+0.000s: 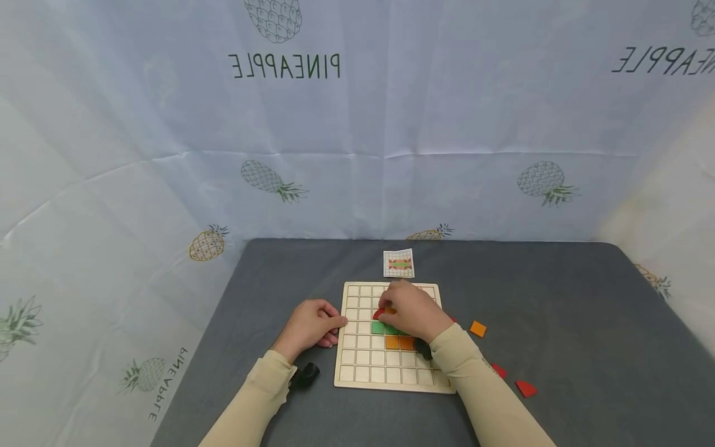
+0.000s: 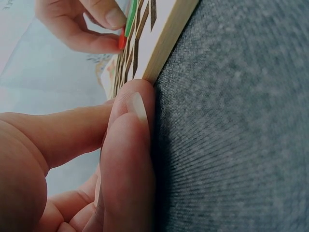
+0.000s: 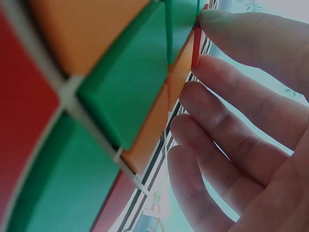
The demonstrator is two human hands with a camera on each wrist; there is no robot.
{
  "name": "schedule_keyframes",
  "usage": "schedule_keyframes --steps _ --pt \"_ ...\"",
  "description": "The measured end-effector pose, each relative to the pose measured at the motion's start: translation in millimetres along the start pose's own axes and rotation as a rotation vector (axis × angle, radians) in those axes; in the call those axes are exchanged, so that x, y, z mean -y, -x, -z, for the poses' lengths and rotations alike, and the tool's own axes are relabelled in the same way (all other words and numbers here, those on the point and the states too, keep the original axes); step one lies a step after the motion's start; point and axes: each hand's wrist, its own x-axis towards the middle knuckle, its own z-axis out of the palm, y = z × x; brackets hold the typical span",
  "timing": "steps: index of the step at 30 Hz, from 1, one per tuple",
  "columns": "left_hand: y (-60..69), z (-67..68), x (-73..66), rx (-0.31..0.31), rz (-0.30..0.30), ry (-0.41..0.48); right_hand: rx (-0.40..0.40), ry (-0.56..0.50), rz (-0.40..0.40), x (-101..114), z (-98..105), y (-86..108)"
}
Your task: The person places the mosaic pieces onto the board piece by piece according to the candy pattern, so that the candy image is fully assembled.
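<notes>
A light wooden grid board (image 1: 363, 375) lies on the grey table. At its left edge rests my left hand (image 1: 311, 323), loosely curled, thumb and fingertips touching the rim; the left wrist view shows them close together at the board's side (image 2: 166, 46). Over the board's upper middle, my right hand (image 1: 414, 308) pinches a red curved-edge piece (image 1: 378, 314) between thumb and forefinger, beside the green row. The right wrist view shows that red piece (image 3: 196, 48) near an orange tile (image 3: 181, 70). Green tiles (image 1: 378, 327) and orange tiles (image 1: 393, 342) sit in cells, partly hidden by my hand.
A small pattern card (image 1: 399, 264) lies beyond the board. To the right are a loose orange tile (image 1: 478, 328) and red pieces (image 1: 526, 388), some partly behind my right sleeve. A pineapple-print curtain (image 1: 385, 124) hangs past the table's far edge.
</notes>
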Motion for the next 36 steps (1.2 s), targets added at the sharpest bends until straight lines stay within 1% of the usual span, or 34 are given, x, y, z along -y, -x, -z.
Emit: schedule_keyframes --steps 11,18,23,26,29,34,36 --pt "-3.1 -7.6 -5.0 0.026 -0.016 0.0 -0.019 0.012 -0.002 -2 2 10.1" --pt "0.4 -4.7 -5.4 -0.007 0.012 -0.004 -0.015 0.025 0.036 3 3 5.2" --pt "1.6 -4.3 -3.7 -0.003 0.031 -0.012 -0.023 0.012 0.031 3 6 9.8" --pt "1.4 -3.6 -3.9 -0.006 0.025 -0.018 -0.049 -0.011 0.019 -1 13 19.6" --pt "0.3 -2.8 -5.0 -0.002 0.012 -0.014 -0.069 -0.006 -0.007 -11 24 35.2" --pt "0.4 -0.8 -4.8 0.002 0.019 -0.007 -0.069 0.039 -0.095 -35 42 68.5" --pt "0.8 0.3 -4.1 0.0 0.024 -0.011 -0.076 0.06 -0.118 -44 48 83.2"
